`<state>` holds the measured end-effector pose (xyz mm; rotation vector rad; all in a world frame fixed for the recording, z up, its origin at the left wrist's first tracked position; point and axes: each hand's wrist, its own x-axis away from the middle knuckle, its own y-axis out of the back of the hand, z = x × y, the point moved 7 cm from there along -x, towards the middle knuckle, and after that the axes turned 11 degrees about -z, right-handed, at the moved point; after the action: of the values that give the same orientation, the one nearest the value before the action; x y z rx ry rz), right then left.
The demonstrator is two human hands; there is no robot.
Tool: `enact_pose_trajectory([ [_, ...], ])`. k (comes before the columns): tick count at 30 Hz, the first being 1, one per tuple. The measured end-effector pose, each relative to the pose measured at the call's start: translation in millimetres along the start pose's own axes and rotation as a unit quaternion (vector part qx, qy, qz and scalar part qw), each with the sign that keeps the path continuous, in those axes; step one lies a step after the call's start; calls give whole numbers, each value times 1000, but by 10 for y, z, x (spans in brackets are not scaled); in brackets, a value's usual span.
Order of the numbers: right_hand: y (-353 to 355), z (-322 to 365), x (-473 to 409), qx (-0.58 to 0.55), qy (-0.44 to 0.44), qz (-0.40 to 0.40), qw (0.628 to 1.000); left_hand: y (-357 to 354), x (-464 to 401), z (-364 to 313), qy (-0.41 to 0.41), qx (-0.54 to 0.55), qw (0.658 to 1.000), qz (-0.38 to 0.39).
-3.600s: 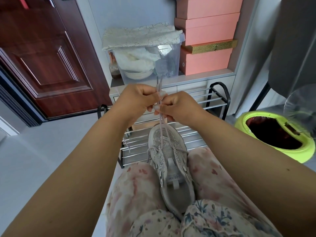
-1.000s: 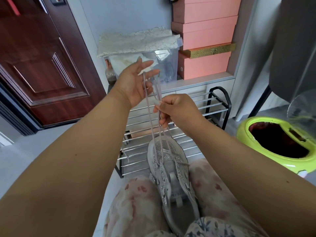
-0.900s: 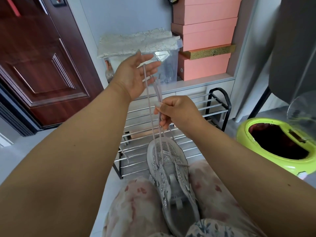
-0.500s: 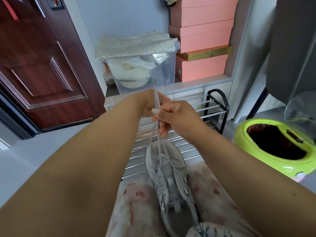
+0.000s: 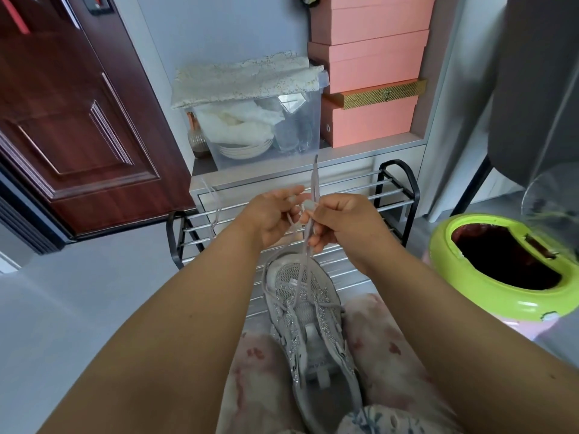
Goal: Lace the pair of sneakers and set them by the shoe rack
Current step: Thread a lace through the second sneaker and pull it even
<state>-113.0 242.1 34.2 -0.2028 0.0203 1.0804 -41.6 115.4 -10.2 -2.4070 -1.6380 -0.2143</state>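
1. Our left hand (image 5: 272, 216), spread open a second ago, now pinches the shoelace (image 5: 314, 183) beside our right hand (image 5: 336, 221), which still grips it.
2. The grey sneaker (image 5: 308, 311) stays between our knees, before the shoe rack (image 5: 395, 195).

A grey sneaker (image 5: 308, 321) lies toe-forward between the person's knees, which are covered in floral trousers (image 5: 388, 355). Above its toe, the right hand (image 5: 340, 223) pinches the lace (image 5: 314, 180) with one end sticking up past the fingers, and the left hand (image 5: 272, 219) holds the lace just beside it. Behind the hands stands a black shoe rack (image 5: 398, 195) with metal bars. A green bin (image 5: 501, 267) sits to the right, and pink boxes (image 5: 369, 67) are stacked on a shelf beside a clear plastic tub (image 5: 260, 130).
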Motion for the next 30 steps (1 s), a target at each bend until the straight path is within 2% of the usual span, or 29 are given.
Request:
enact_pose_trajectory([
  [4,13,4,4,6,2,-4,1000,-22,-37,-39,41,67,997,18],
  [9,-1,13,14,5,2,3,1000,-90,13,-107,51,50,995,70],
  [11,-24,21,17,6,7,10,1000,-146,40,-142,32,57,995,82],
  [15,-51,32,17,12,10,16,1000,-118,0,-173,-21,47,997,52],
  [22,-55,30,21,20,3,6,1000,-241,260,-242,41,86,980,176],
  [24,-79,47,32,26,4,12,1000,-197,267,-244,34,67,984,163],
  [28,-99,57,46,30,0,19,999,-30,152,-334,-60,4,996,68],
  [30,-99,62,56,30,-1,21,999,-50,190,-389,-66,8,994,91],
])
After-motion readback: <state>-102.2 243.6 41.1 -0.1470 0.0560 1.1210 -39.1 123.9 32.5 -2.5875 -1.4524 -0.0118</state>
